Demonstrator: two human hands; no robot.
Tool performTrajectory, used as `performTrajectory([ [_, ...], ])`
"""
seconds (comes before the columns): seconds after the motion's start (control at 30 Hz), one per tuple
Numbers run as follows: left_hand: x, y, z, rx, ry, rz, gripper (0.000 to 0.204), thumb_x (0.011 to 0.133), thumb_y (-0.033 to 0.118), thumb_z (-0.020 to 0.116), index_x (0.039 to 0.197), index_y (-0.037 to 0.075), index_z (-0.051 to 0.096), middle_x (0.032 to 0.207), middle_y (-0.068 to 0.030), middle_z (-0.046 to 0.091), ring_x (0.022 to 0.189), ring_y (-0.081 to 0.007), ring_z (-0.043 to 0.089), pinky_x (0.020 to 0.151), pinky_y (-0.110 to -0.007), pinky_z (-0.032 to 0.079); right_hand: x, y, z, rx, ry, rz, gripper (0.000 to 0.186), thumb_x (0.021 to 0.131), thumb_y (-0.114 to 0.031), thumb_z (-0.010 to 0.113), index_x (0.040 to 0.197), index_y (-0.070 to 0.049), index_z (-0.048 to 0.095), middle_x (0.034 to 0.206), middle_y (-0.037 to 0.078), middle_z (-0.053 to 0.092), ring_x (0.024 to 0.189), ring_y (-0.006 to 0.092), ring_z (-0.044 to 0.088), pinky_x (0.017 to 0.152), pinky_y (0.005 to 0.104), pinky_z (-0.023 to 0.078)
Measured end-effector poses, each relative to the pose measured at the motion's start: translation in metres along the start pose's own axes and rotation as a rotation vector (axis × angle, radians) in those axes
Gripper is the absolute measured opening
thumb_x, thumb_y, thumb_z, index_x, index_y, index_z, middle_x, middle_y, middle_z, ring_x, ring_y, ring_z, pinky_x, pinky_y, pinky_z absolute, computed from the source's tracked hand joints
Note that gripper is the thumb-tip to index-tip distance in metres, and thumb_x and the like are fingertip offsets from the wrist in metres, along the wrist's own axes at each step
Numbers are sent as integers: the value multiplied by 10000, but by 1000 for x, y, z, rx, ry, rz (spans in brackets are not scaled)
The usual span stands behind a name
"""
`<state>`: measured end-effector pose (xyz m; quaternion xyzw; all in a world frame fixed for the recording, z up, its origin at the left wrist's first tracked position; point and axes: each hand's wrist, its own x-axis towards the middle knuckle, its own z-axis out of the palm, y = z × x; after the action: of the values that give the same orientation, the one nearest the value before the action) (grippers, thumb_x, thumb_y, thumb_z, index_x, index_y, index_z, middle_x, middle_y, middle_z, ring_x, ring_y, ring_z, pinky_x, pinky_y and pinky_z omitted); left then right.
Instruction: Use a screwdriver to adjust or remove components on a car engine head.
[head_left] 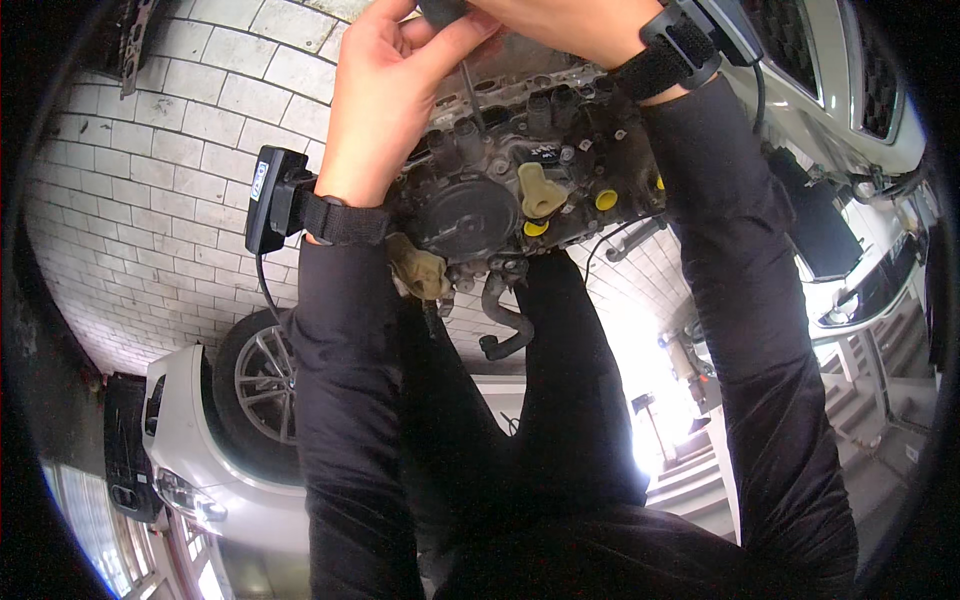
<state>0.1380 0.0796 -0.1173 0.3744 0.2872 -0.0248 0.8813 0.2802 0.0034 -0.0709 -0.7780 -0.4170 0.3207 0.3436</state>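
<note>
My left hand [390, 100] is closed round the black handle [441, 12] of a tool at the top edge. Its thin metal shaft [468, 85] runs down to the upper side of a dark engine assembly [465, 215]. My right hand [560, 28] is beside the handle, its fingers cut off by the frame edge. On the engine are black connectors, a round black cover, beige plastic pieces [543, 192], yellow caps [606, 199] and a bent hose [505, 330] hanging below.
White tiled floor [180, 170] spreads to the left. A white car [200, 470] with a spoked wheel [262, 380] stands at lower left, another white car body [885, 150] at upper right. My legs [560, 400] are beneath the engine. A dark panel [130, 450] lies at far left.
</note>
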Motion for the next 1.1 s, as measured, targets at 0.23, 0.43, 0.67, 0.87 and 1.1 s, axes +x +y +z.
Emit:
performTrajectory([
  [0.23,-1,-7,-9,72,38,30,282,956,26,649,1221,-17,564,1033,-60,701,916,-127,679,835,-263,569,3,8,8,-5,22,-122,303,941,-266,629,921,36,636,740,205,642,694,363,656,639,409,496],
  [0.43,-2,-7,-7,82,66,70,287,955,22,650,1223,-23,558,1037,-63,701,919,-129,680,837,-266,570,4,-7,3,-35,-9,-1,339,921,-301,660,910,36,632,742,202,646,680,344,663,623,393,505],
  [0.67,0,2,3,96,52,-35,290,957,29,650,1223,-33,553,1064,-66,699,927,-134,684,836,-257,567,11,9,12,-118,188,-83,306,866,-246,722,848,53,660,739,189,648,680,308,669,638,356,526],
  [0.87,-4,4,6,93,217,5,368,953,56,663,1283,-31,527,1096,-74,695,966,-139,678,890,-262,550,8,4,2,159,-48,168,269,859,-220,722,899,44,693,793,161,665,723,263,662,667,351,526],
  [1.1,-3,7,1,81,64,58,342,963,71,653,1271,-29,543,1090,-85,698,975,-143,674,847,-257,540,11,7,6,8,113,-83,243,868,-179,683,919,59,682,766,146,679,667,233,660,650,334,525],
])
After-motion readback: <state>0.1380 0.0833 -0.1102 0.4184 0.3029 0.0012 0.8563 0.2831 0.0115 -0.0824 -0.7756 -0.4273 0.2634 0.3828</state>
